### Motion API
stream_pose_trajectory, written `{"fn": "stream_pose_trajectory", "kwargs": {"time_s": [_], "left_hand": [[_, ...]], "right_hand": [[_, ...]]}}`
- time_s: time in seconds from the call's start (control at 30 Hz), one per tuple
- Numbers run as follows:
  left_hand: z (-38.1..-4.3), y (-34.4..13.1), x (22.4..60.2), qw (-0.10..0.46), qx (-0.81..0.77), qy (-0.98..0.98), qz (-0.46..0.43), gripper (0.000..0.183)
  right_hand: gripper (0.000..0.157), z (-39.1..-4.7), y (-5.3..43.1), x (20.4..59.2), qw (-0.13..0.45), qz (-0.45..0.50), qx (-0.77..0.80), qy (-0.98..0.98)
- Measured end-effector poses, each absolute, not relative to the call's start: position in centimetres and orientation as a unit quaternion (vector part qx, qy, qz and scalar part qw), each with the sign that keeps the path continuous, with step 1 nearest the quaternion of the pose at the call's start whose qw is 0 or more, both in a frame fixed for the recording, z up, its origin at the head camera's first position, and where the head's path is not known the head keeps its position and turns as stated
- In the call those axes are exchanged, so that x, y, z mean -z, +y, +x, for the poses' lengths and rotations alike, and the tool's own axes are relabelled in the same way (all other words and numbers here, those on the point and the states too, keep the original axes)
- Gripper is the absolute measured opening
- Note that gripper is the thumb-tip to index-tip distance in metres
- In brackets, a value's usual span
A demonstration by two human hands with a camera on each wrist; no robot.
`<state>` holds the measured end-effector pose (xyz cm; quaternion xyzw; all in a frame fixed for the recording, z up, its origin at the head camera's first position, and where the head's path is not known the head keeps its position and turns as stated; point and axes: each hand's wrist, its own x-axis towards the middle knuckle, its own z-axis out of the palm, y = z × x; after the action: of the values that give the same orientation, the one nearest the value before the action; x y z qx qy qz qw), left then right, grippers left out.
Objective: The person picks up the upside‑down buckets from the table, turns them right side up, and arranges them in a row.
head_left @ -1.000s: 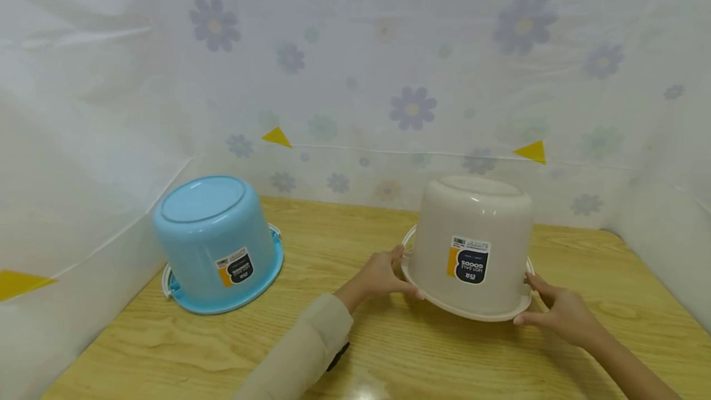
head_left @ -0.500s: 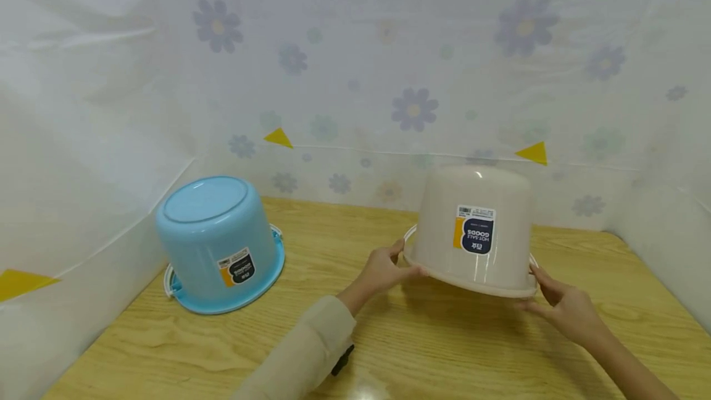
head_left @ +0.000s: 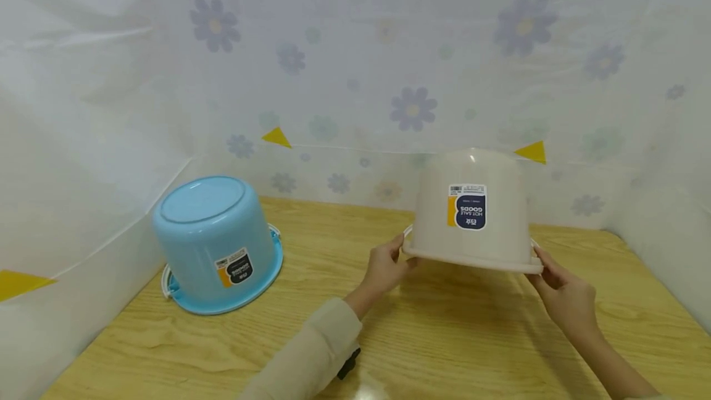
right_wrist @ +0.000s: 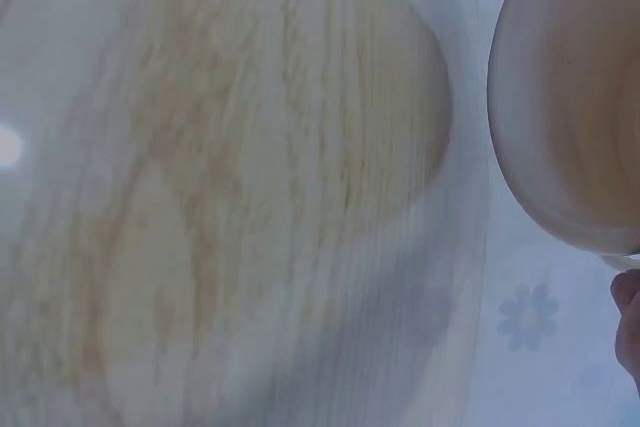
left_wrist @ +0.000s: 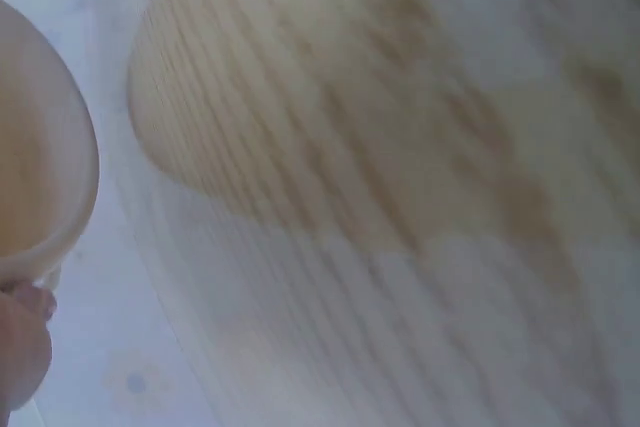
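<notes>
Head view shows a glossy cream bucket upside down, its label inverted.

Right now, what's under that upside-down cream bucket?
Under the held-up cream bucket is the shaded wooden table. The wrist cameras catch part of the bucket's inner wall, with nothing showing against it; the rest of the inside is hidden.

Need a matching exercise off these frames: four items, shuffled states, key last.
1. blue bucket
2. beige bucket
3. left hand
4. right hand

A. grips a bucket, on the side farther from the other bucket
B. base up on the table, no hand on it
C. grips a bucket, on the side nearer the other bucket
D. tilted, near side off the table

Pairs: 1-B, 2-D, 3-C, 4-A
</notes>
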<state>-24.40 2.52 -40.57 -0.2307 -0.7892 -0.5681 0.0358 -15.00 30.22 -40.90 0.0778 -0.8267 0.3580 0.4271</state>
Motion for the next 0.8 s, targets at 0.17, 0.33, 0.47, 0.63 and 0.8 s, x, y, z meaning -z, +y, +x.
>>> {"fn": "stream_pose_trajectory", "kwargs": {"time_s": [0.17,0.33,0.47,0.63,0.8], "left_hand": [[-24.2,3.1,40.3,0.173,0.537,-0.792,-0.234,0.042],[-23.9,3.5,39.4,0.229,0.559,-0.765,-0.221,0.040],[-23.7,3.6,38.6,0.254,0.561,-0.758,-0.214,0.038],[-23.4,3.9,37.7,0.265,0.572,-0.748,-0.208,0.037],[-23.5,4.6,36.7,0.259,0.630,-0.709,-0.184,0.040]], "right_hand": [[0.048,-15.3,29.6,40.2,0.487,0.105,-0.338,-0.799],[0.053,-15.4,29.1,39.6,0.500,0.102,-0.350,-0.786],[0.051,-15.3,28.7,39.3,0.490,0.090,-0.393,-0.773],[0.047,-15.5,28.4,38.4,0.498,0.089,-0.456,-0.733],[0.045,-15.5,28.1,36.6,0.499,0.060,-0.483,-0.716]]}}
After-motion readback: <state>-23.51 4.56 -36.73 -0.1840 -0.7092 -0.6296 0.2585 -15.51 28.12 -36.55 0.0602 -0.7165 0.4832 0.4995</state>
